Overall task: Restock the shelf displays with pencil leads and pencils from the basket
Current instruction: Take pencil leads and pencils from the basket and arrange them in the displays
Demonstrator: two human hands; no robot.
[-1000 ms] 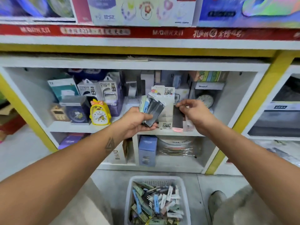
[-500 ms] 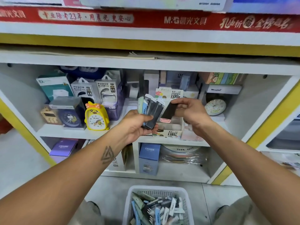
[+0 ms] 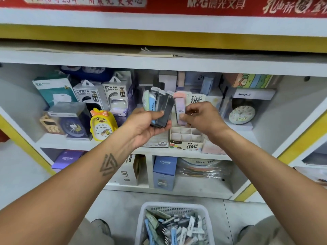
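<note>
From the head camera, our right hand (image 3: 203, 119) pinches one pink-capped lead case (image 3: 180, 110), its long axis upright, directly above the divided display box (image 3: 185, 137); our left hand (image 3: 145, 126) grips a fan of cases (image 3: 161, 106) just beside it. The right hand is nearer the slots, so we judge a straight lowering comes next; the basket (image 3: 174, 209) sits on the floor below.

The right hand (image 3: 203, 119) now holds a pale lead case (image 3: 180, 110) upright. Previously it pinched a dark case, tilted.
</note>
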